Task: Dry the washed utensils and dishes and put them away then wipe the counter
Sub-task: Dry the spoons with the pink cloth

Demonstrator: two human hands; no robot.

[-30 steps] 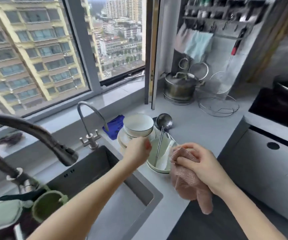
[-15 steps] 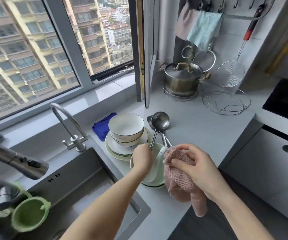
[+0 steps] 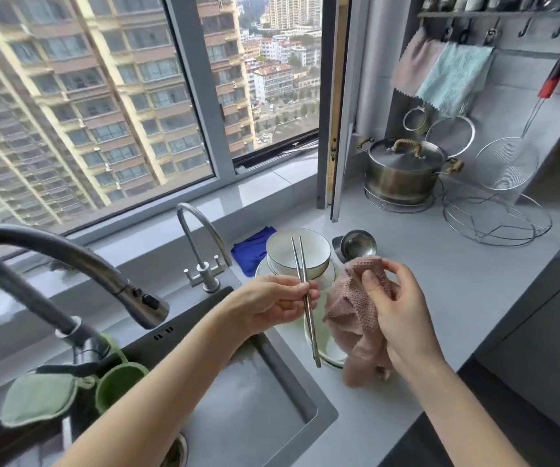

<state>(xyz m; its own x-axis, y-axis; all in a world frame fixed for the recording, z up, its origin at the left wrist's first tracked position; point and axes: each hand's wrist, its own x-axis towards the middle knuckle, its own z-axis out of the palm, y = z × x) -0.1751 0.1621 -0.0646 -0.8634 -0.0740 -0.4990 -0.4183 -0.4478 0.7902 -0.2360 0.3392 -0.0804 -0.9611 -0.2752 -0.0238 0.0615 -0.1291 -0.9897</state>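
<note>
Counter [image 3: 457,281] of pale grey stone runs from the dark rectangular sink [image 3: 255,399] at 7 o'clock out toward 3 o'clock. On it, at 12 o'clock from the hands, stands a stack of white dark-rimmed bowls [image 3: 282,254]. A round steel ladle [image 3: 357,244] lies just beside the stack at 3 o'clock, and a pale shallow dish [image 3: 325,335] lies at 6 o'clock of it.

The right hand [image 3: 403,308] grips a bunched pink waffle-weave cloth [image 3: 349,308], thumb pressed on its front, fingers curled behind, lower folds hanging down.

The left hand [image 3: 271,301] pinches a pair of slim steel chopsticks [image 3: 308,315] between thumb and fingertips, raised above the pale dish. Their long axis runs almost from 12 to 6 o'clock, slightly tilted. The upper ends point toward 11 o'clock across the top bowl, and the lower ends toward 5 o'clock over the dish. The pinch falls a little above their middle. The sticks lie side by side, parted slightly at the top. The pink cloth is just beside them at 3 o'clock, apart from them.
</note>
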